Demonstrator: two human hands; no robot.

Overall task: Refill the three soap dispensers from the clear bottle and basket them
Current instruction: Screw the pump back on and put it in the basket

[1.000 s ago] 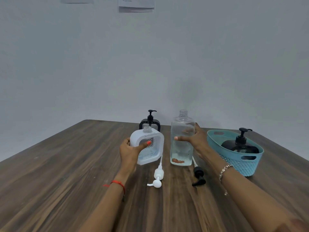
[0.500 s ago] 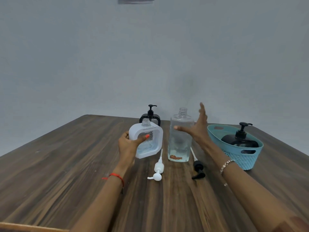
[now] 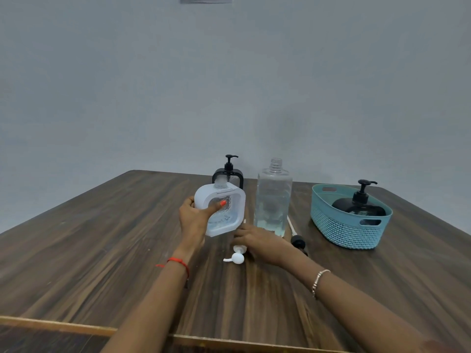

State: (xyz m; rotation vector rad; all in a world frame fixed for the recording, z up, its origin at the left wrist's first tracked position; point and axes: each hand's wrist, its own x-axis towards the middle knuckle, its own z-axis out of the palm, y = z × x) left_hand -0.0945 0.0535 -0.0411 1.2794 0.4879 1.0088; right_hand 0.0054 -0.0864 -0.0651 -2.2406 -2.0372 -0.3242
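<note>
Nearest on the table (image 3: 102, 250) lies the white pump (image 3: 237, 257) on its side, nozzle pointing left. The right hand (image 3: 260, 242) is down on it, fingers laid over the collar. Whether they have closed round it I cannot tell. My read is that this pump is wanted back on its container.

Just beyond, the left hand (image 3: 193, 220) grips the white dispenser (image 3: 229, 215), thumb across the clear window and fingers behind. It is lifted and tilted a little, neck open, probably held ready to take the pump.

To the right of the hand lies the black pump (image 3: 297, 242), beside the clear bottle (image 3: 272, 200). That bottle stands upright and uncapped with liquid inside, parked within reach for another pour.

Far right, the teal basket (image 3: 344, 230) already holds the black dispenser (image 3: 356, 208), pump on. Farthest back, the black-framed dispenser (image 3: 228, 171) stands with its pump fitted, likely waiting its turn.
</note>
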